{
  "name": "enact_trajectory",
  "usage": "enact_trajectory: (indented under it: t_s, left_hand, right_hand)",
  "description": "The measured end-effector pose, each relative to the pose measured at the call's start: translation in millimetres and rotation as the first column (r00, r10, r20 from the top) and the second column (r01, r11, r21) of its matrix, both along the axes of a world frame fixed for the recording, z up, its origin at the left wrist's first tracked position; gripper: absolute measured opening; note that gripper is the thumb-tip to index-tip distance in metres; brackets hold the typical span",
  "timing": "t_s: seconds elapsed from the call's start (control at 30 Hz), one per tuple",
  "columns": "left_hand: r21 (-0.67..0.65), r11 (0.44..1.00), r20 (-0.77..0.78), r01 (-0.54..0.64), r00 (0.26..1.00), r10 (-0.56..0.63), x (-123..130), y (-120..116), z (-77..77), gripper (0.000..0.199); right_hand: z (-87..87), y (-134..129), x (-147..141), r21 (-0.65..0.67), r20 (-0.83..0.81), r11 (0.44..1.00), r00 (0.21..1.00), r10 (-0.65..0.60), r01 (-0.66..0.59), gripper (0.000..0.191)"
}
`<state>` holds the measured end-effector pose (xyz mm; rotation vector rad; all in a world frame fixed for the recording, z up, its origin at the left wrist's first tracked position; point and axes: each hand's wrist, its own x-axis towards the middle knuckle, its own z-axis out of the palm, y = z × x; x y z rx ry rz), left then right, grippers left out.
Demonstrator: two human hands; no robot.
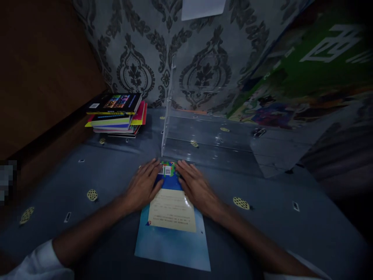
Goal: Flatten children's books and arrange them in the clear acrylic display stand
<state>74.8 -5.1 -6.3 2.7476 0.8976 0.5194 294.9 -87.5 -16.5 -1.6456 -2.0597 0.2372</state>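
A thin blue book (173, 249) lies flat on the dark patterned cloth in front of me, with a cream text panel and a barcode and QR code near its far edge. My left hand (145, 182) rests on its far left part, fingers stretched forward. On the far right part lies my right hand (196, 186), its fingers also straight and flat. Both hands touch the cover, and neither is wrapped around it. The book's far corners are hidden beneath the fingers.
A stack of books (116, 114) stands at the back left, by a brown wooden panel (43, 70). Just beyond my hands is a clear acrylic rack (166, 116), with a green picture book (291, 85) at its right side. Patterned wallpaper (136, 70) covers the back wall.
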Motion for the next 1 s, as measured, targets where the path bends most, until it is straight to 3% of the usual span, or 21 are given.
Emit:
enact_trajectory:
  t_s: [0.23,0.43,0.77,1.0]
  left_hand:
    - [0.083,0.997,-0.037,0.000,0.999,0.003,-1,0,1.7,0.044]
    - [0.185,0.981,-0.118,-0.057,0.990,0.080,4,-6,10.0,0.041]
    - [0.237,0.971,-0.155,0.032,0.988,0.005,6,4,8.3,0.041]
    - [0.246,0.969,-0.150,0.034,0.989,0.004,8,6,11.0,0.039]
  right_hand:
    - [-4.9,-16,24,-0.020,-0.061,0.994,0.992,-0.113,0.112,0.052]
    - [-3.7,-12,25,0.018,-0.182,0.995,0.978,-0.098,0.103,0.049]
    - [-8.7,-9,32,0.099,-0.265,0.990,0.962,-0.067,0.096,0.041]
    - [-15.2,-15,36,0.086,-0.275,0.992,0.959,-0.064,0.091,0.043]
